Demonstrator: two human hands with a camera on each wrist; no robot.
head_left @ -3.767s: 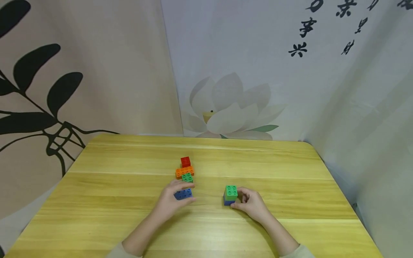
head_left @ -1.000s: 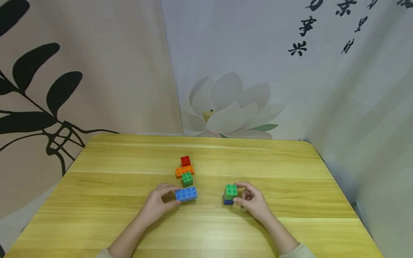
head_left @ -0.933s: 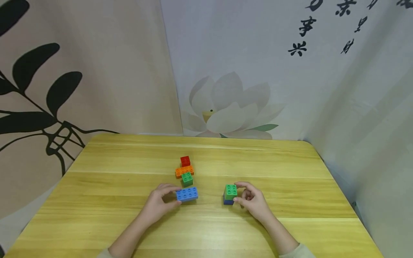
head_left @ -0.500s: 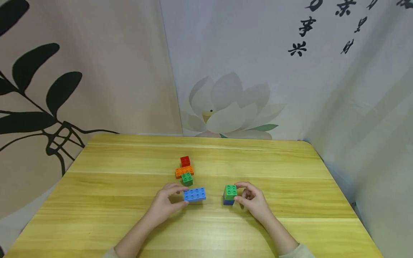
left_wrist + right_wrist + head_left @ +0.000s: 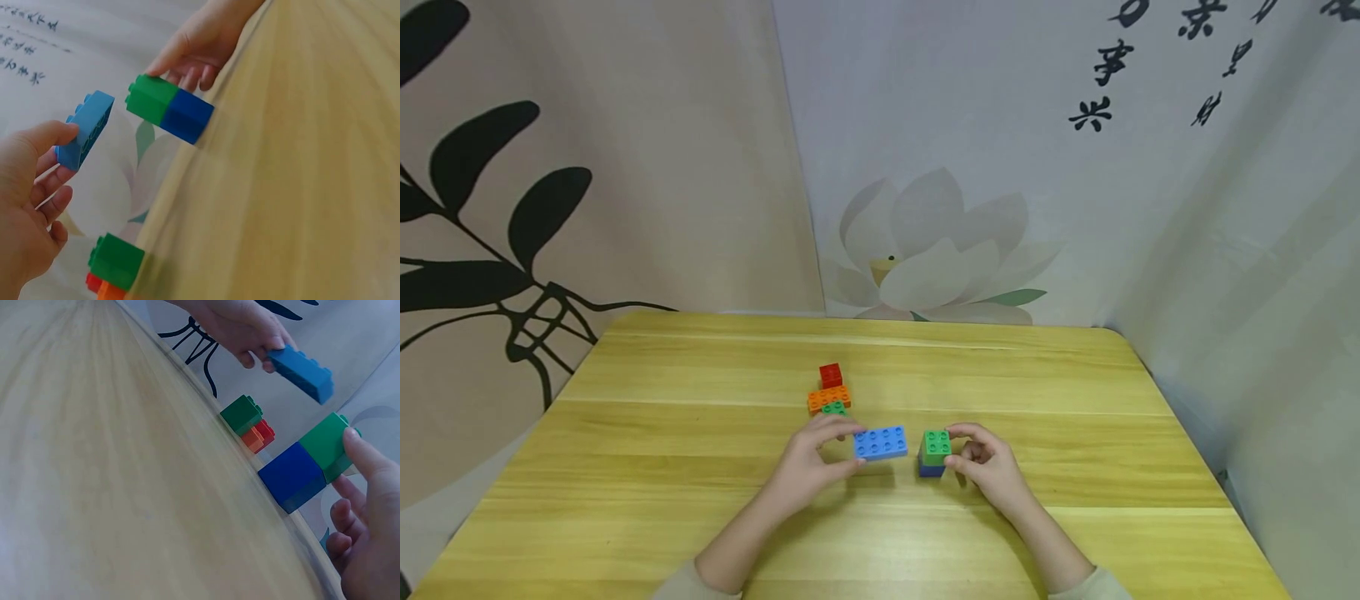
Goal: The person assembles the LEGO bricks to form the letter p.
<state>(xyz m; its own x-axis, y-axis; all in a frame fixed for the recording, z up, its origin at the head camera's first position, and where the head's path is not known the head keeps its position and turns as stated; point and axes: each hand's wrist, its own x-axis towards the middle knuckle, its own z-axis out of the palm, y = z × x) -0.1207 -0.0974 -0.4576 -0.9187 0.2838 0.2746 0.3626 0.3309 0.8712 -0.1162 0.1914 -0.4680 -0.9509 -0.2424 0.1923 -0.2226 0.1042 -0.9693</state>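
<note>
A light blue toy brick (image 5: 881, 443), two studs wide and longer than the others, is pinched at its left end by my left hand (image 5: 811, 462). It hangs above the table; its hollow underside shows in the left wrist view. To its right stands a stack: a light green brick (image 5: 936, 447) on top of a dark blue brick (image 5: 931, 471). My right hand (image 5: 991, 468) holds the green brick from the right, thumb in front and index finger behind. In the right wrist view the blue brick (image 5: 84, 131) is apart from the stack.
Behind my left hand, a darker green brick (image 5: 833, 407), an orange brick (image 5: 829, 397) and a red brick (image 5: 831, 375) stand in a row on the wooden table (image 5: 1037, 375). A printed curtain (image 5: 715, 167) hangs beyond the table's far edge.
My left hand has taken the light blue brick from the front of the row, lifted it and carried it right towards the stack. The right hand stays at the stack, now holding the green brick.
</note>
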